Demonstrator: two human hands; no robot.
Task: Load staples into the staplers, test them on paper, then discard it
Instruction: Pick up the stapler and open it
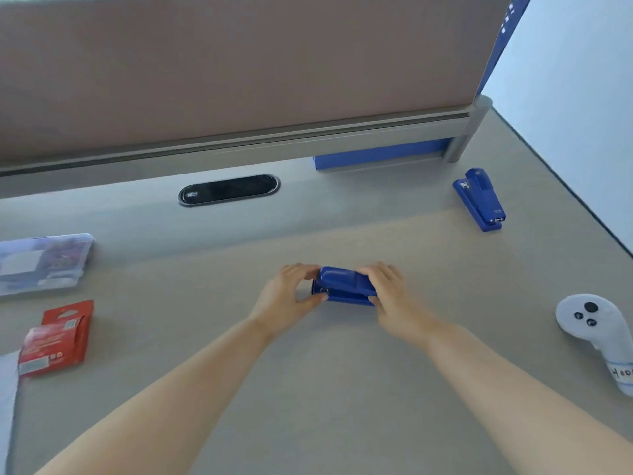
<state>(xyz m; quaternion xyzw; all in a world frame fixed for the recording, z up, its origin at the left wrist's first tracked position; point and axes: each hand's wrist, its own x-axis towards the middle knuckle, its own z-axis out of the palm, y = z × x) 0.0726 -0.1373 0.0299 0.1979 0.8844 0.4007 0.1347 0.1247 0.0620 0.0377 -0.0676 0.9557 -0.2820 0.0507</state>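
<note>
A small blue stapler (342,286) lies crosswise on the desk in the middle of the view. My left hand (291,296) grips its left end, fingers over the top and thumb at the front. At the stapler's right end, my right hand (390,289) holds it the same way. A second blue stapler (479,198) lies closed at the back right, apart from both hands. Two red staple packets (58,337) lie at the left, and a white sheet of paper (7,389) shows at the left edge.
A clear plastic box (44,262) with coloured contents sits at the far left. A white handheld controller (596,330) lies at the right. A black oval cable port (228,189) is set in the desk before the partition wall (239,80). The desk edge (582,200) runs diagonally at the right.
</note>
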